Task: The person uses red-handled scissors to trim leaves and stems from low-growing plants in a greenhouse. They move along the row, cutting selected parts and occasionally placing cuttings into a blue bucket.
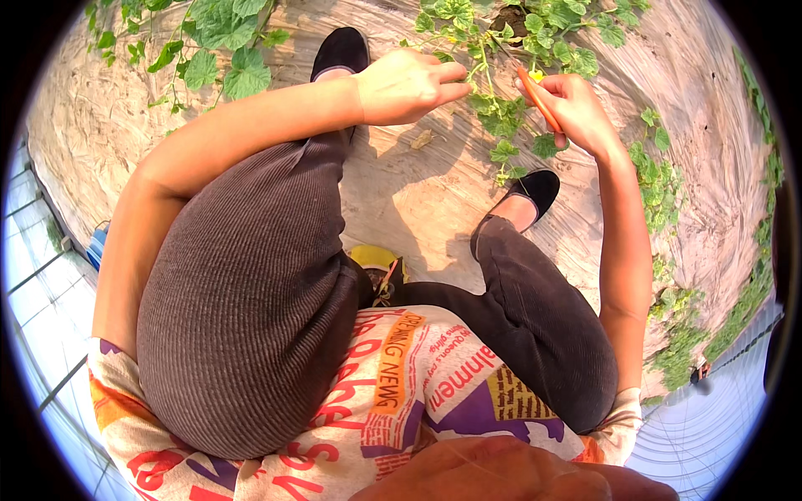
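Note:
My right hand (576, 109) grips a slim orange-handled tool (540, 100). Its thin dark end points up and left into a leafy vine (498, 113), and its exact kind is unclear. Across from it, my left hand (404, 87) reaches in from the left, fingertips against the vine's stem and small green parts. My thumb is hidden there, so whether the fingers pinch anything cannot be told. A yellow flower (536, 76) shows just beside the right fingers. The vine trails down over pale ground film (432, 181) between the hands and my right shoe.
Black shoes (341, 50) stand on the film either side of the vine. More vines grow at upper left (219, 31) and along the right (655, 181). A yellow round object (376, 255) sits beneath me. A blue object (97, 244) lies at far left.

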`<state>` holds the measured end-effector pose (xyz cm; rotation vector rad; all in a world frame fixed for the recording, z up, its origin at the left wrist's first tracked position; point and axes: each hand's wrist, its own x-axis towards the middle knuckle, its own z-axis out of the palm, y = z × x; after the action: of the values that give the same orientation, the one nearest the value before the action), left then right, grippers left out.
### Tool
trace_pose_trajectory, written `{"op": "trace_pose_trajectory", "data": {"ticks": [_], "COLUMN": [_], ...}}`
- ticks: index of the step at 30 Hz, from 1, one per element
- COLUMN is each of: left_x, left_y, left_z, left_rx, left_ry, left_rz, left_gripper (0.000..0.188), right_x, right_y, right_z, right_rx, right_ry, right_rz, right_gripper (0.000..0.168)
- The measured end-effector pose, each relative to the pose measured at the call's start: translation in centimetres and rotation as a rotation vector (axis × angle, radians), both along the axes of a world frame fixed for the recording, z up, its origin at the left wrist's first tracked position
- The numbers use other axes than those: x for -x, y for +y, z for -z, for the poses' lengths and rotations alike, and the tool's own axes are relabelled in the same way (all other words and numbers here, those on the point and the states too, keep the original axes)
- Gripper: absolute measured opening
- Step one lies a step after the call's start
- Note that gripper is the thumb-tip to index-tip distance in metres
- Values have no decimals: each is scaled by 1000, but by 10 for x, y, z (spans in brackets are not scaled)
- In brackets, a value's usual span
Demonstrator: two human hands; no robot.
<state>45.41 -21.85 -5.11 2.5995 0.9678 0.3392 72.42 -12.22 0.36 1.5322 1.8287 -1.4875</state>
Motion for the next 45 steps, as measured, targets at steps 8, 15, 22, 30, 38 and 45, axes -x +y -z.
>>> {"op": "trace_pose_trajectory", "data": {"ticks": [8,15,22,30,38,45], "left_x": [-1,-2,-1,-2,-2,-3], "left_y": [-2,-5,-5,-4,-3,-1], "left_z": [0,0,0,-2,-3,0], "left_rx": [4,-10,-5,-12,-12,-32], "left_ry": [6,-11,-30,-55,-27,-80], "left_rz": [-5,-17,-33,-43,-39,-42], "left_gripper": [42,44,43,41,38,35], "right_x": [2,-3,-9,-6,-3,-3], "right_y": [-3,-4,-11,-10,-7,-10], "right_z": [-2,0,-19,-15,2,5], "right_rx": [-9,-17,22,-42,-150,-391], "right_ry": [-6,9,149,-29,-80,-74], "right_rz": [22,0,5,-83,-165,-312], "right_gripper": [72,71,65,65,66,58]}}
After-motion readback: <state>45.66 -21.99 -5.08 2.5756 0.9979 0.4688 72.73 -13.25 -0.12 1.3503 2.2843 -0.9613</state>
